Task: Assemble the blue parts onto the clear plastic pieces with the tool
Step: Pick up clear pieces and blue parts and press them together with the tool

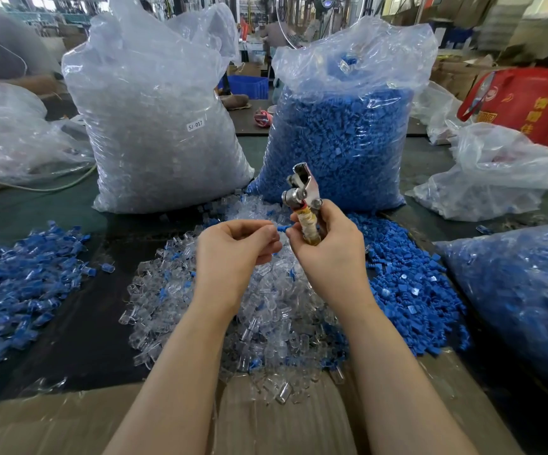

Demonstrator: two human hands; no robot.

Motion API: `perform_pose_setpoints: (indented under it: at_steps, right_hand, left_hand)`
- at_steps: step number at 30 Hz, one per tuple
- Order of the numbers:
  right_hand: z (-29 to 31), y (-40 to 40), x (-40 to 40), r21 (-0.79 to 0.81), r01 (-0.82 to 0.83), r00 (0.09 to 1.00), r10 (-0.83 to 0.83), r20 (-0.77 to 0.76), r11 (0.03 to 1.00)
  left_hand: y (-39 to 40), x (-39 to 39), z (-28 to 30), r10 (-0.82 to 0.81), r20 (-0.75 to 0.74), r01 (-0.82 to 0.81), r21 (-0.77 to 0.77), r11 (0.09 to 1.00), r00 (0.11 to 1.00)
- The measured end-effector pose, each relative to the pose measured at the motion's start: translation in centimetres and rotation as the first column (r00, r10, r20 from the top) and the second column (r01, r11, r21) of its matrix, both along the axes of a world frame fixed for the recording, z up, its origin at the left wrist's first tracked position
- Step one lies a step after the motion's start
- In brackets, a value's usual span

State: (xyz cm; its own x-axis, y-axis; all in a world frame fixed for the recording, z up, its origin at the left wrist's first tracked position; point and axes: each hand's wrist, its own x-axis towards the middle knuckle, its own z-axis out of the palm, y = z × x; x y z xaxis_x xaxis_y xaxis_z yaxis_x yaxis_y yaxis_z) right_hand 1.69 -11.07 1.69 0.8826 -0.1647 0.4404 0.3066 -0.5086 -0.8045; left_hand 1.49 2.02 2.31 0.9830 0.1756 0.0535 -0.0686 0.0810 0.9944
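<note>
A person's two bare hands meet above a dark desk (95, 323) heaped with small plastic parts. The right hand (327, 246) wraps its fingers around the tape-bound handle of a metal tool (302, 195), whose shiny hinged head stands upright above the fist. The left hand (233, 247) curls its fingers inward, its fingertips pinching a small piece beside the right hand; a blue part (282, 228), a short ridged plug, shows in the narrow gap between the two hands, though whether a clear piece is already on it cannot be told. Directly beneath the hands lies a pile of clear plastic pieces (233, 310), small transparent sleeves with a few blue bits scattered among them. To the right of that spreads a pile of loose blue parts (410, 290), solid and matte. At the left sits a pile of joined pieces (20, 284), blue showing through clear shells. Behind stand two tall clear bags: a bag of clear pieces (154, 126) bearing a small white label, and a bag of blue parts (341, 133). Flattened cardboard (282, 425) covers the desk's near edge under the forearms.
</note>
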Motion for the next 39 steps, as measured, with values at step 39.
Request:
perform_pose_setpoints:
  at_steps: [39]
  right_hand:
    - [0.8, -2.0, 0.0, -0.029, -0.151, 0.972, 0.143, -0.189, 0.988]
  left_hand:
    - [-0.7, 0.0, -0.1, 0.118, 0.166, -0.134, 0.093, 0.987, 0.979]
